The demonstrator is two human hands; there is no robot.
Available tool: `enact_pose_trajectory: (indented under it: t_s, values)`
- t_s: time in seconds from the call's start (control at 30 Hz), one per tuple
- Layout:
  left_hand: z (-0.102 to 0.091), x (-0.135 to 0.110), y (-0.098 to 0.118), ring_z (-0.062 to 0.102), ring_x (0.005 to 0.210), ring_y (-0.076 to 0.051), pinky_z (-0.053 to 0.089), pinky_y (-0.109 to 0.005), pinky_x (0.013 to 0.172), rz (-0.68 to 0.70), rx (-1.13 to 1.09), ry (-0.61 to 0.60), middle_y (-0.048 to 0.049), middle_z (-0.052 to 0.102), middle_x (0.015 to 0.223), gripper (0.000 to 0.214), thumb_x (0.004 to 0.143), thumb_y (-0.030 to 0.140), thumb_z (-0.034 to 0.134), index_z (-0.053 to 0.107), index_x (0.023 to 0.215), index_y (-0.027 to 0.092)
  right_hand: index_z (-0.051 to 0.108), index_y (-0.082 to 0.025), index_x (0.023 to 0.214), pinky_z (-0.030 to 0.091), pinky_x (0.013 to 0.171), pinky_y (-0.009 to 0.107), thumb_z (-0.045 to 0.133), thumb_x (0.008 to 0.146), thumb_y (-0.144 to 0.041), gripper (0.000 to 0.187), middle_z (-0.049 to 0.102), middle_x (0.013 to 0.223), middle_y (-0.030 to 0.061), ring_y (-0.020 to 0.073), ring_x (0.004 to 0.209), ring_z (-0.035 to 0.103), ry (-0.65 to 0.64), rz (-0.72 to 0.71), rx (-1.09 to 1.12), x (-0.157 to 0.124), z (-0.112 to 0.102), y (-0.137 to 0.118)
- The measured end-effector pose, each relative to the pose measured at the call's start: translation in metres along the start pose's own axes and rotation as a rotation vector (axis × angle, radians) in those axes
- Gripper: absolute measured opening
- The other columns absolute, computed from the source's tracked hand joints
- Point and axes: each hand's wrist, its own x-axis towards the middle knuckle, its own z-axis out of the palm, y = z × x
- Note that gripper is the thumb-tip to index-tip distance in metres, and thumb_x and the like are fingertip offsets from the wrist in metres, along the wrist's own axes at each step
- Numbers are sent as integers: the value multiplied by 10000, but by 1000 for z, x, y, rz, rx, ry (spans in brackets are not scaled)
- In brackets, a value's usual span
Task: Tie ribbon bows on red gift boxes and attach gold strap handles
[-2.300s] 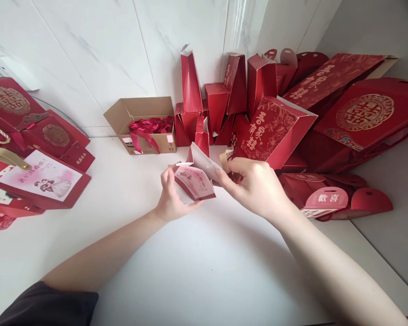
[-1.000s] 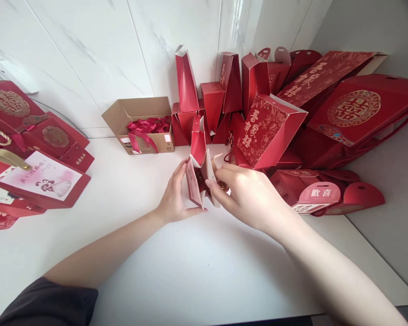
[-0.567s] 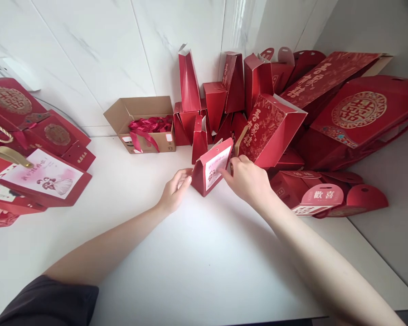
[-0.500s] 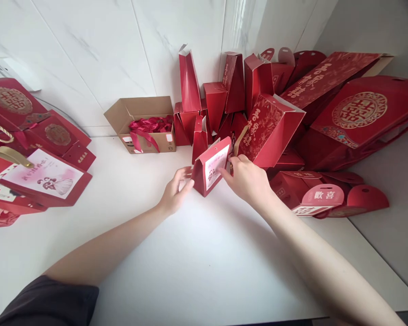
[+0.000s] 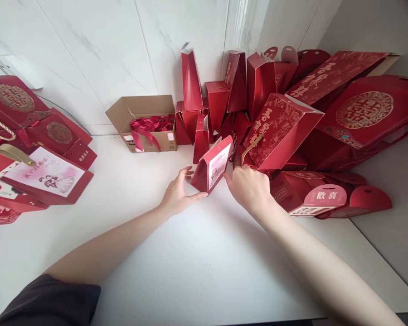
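A small red gift box (image 5: 201, 177) with a pink-and-white picture card (image 5: 219, 165) on its front stands on the table. My left hand (image 5: 181, 192) steadies its lower left side, the thumb along the bottom front edge and the fingers by the left side panel. Just right of the box is my right hand (image 5: 249, 186), its fingers curled round the lower end of a gold strap (image 5: 250, 148). The strap's upper part sticks up above the knuckles. The right thumb points at the card's edge; whether it touches is unclear.
A brown cardboard box (image 5: 149, 146) of crimson ribbon stands at the wall. Tapered red boxes (image 5: 268, 131) and bags (image 5: 363, 111) crowd the back and right. More red boxes (image 5: 12, 106) lie at the left, one with a gold loop handle (image 5: 15, 155).
My right hand has moved slightly right and down, curling further, and the gold strap has shifted right with it. My left thumb has slid along the gift box's bottom edge. A large tapered box has shifted right.
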Motion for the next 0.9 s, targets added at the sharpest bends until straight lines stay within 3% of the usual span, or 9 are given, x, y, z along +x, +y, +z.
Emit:
enact_pose_trajectory:
  t_s: [0.1, 0.2, 0.3, 0.4, 0.5, 0.63, 0.77, 0.9]
  values:
    - [0, 1, 1, 537, 1226, -271, 408, -430, 1042, -2, -15, 7, -68, 545, 1371, 769, 714, 449, 766, 396, 1367, 280, 621, -52, 1118, 527, 622, 396, 466, 950, -323, 355, 656, 1012, 206, 344, 869, 686, 35, -44, 108, 2, 4, 0]
    - [0, 3, 1, 563, 1187, -228, 427, -374, 1020, 5, -56, -1, -37, 599, 1304, 552, 813, 405, 678, 479, 1311, 278, 345, -25, 1433, 553, 707, 440, 485, 932, -310, 593, 533, 1296, 263, 385, 1081, 621, 105, -88, 277, 8, 16, 0]
    - [-1, 5, -1, 612, 1085, -199, 465, -325, 944, 14, -66, 20, -41, 652, 1195, 321, 907, 383, 550, 577, 1193, 238, 187, -18, 1501, 512, 909, 492, 519, 905, -313, 744, 372, 1459, 280, 400, 1311, 448, 131, -148, 492, 16, 29, 1]
    - [-3, 6, -4, 646, 894, -161, 491, -274, 812, 81, 13, 78, -34, 683, 1028, 224, 932, 367, 508, 613, 1054, 212, 346, -71, 1445, 458, 1004, 483, 550, 884, -333, 651, 465, 1403, 243, 346, 1292, 481, 16, -193, 720, 23, 39, 2]
    - [-7, 4, -6, 592, 720, -123, 461, -238, 677, 254, 187, 203, -16, 651, 872, 136, 930, 305, 513, 597, 918, 200, 452, -144, 1377, 483, 962, 440, 543, 885, -389, 557, 536, 1353, 184, 290, 1198, 560, -103, -185, 921, 25, 46, 2]
    - [-13, 3, -6, 517, 629, -111, 420, -237, 622, 400, 260, 393, 4, 584, 724, 115, 919, 231, 508, 564, 826, 192, 520, -173, 1265, 486, 900, 376, 541, 876, -483, 498, 575, 1321, 138, 254, 1149, 580, -100, -128, 1101, 25, 53, -1]
    - [-14, 6, -7, 536, 623, -113, 422, -221, 575, 198, 19, 365, 1, 597, 720, 172, 931, 286, 492, 557, 806, 187, 589, -193, 982, 460, 690, 293, 518, 882, -540, 368, 691, 951, 46, 176, 761, 615, -22, -124, 1168, 22, 55, -1]
    - [-14, 15, -18, 576, 669, -137, 444, -233, 591, -36, -219, 316, -12, 645, 771, 230, 889, 385, 560, 606, 807, 176, 600, -188, 823, 389, 608, 252, 555, 870, -519, 337, 630, 755, 4, 138, 636, 519, 97, -189, 1124, 20, 53, -2]
